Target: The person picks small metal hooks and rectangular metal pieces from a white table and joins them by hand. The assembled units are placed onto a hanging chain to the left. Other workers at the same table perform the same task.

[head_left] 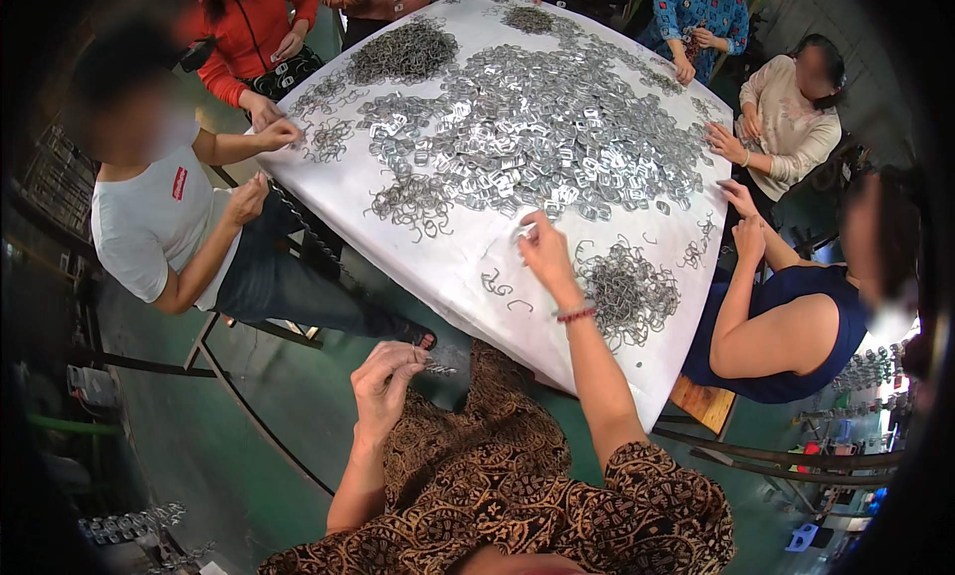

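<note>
Over my lap, my left hand [383,388] is closed, its thumb and fingers pinching a short cluster of small metal links [439,369] that sticks out to the right. My right hand [547,257] reaches over the white-covered table [468,287] with its fingers bent together near the front edge of a heap of flat silver metal pieces [537,127]. A shiny bit shows at those fingertips, too small to name. Beside my right wrist lies a pile of curved metal hooks [629,291]. A few loose hooks [497,285] are scattered to the left of it.
Further hook piles lie at the left [413,205] and far left [403,53] of the table. People sit around it: one in a white shirt [159,222] at my left, one in a dark blue sleeveless top [776,316] at my right. A wooden stool [702,404] stands by the right corner.
</note>
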A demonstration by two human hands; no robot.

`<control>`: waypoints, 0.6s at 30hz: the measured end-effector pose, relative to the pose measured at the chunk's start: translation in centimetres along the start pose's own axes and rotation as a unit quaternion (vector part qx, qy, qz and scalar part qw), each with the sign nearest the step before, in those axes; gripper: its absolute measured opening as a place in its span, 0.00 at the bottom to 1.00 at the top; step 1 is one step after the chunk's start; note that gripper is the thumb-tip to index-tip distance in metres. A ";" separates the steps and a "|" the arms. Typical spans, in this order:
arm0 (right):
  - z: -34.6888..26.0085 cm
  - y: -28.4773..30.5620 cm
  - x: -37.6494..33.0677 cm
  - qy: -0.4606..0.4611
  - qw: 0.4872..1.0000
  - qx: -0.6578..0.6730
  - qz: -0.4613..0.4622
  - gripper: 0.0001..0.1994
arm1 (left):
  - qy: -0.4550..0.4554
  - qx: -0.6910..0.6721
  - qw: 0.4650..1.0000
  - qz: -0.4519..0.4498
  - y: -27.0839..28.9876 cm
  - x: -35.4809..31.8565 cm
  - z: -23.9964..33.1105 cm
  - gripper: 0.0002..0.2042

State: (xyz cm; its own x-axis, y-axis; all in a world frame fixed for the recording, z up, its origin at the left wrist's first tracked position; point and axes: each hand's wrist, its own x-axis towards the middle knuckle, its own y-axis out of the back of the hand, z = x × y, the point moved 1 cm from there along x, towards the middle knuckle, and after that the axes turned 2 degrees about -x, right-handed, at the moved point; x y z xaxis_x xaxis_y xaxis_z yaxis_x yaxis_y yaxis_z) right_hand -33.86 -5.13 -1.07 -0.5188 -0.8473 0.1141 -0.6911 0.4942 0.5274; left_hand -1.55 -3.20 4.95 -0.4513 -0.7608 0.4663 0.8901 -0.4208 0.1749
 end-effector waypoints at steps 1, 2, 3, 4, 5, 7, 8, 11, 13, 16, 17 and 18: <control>-1.4 -0.4 -2.1 -0.010 0.995 0.088 -0.033 0.13 | -0.009 0.004 1.000 0.000 0.0 -0.1 0.0 0.06; -2.9 -0.9 -4.2 -0.013 0.987 0.147 -0.069 0.14 | -0.009 0.012 1.000 -0.001 -0.1 -0.3 -0.1 0.06; -4.5 -1.4 -6.1 -0.003 0.973 0.204 -0.109 0.14 | -0.009 0.020 1.000 -0.003 -0.2 -0.3 -0.1 0.06; -6.1 -2.0 -8.0 0.000 0.957 0.255 -0.136 0.14 | -0.010 0.024 1.000 -0.004 -0.3 -0.4 -0.1 0.06; -7.6 -2.1 -9.8 0.023 0.945 0.286 -0.157 0.14 | -0.022 0.031 0.999 -0.008 -0.5 -0.4 -0.1 0.07; -10.1 -2.7 -12.2 -0.001 0.931 0.324 -0.165 0.13 | -0.029 0.041 0.998 -0.022 -0.9 -0.5 0.0 0.08; -11.1 -3.0 -13.1 -0.002 0.920 0.352 -0.171 0.13 | -0.032 0.044 0.998 -0.028 -0.9 -0.6 0.1 0.08; -12.9 -3.3 -14.5 0.018 0.927 0.348 -0.139 0.09 | -0.041 0.057 0.997 -0.024 -0.9 -0.9 0.4 0.08; -13.2 -3.3 -15.2 0.000 0.929 0.346 -0.134 0.07 | -0.045 0.063 0.997 -0.013 -0.5 -1.3 0.3 0.08; -13.2 -3.6 -15.6 0.021 0.947 0.305 -0.095 0.07 | -0.023 0.062 0.998 -0.004 -0.2 -1.9 -0.4 0.08; -13.0 -3.8 -15.7 0.014 0.945 0.314 -0.093 0.07 | -0.017 0.071 0.997 -0.010 -0.1 -2.2 -0.7 0.07; -12.8 -4.0 -15.8 0.005 0.942 0.322 -0.089 0.07 | -0.017 0.077 0.997 -0.008 -0.1 -2.5 -1.1 0.07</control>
State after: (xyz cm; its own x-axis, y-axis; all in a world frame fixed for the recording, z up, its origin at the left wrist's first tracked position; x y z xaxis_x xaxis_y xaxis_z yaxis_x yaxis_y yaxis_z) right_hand -16.49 3.78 5.84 -0.3628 -0.9282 0.0824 -0.9307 0.3565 -0.0813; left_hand -0.59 -1.78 2.84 -0.4658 -0.7364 0.4906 0.8829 -0.3500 0.3130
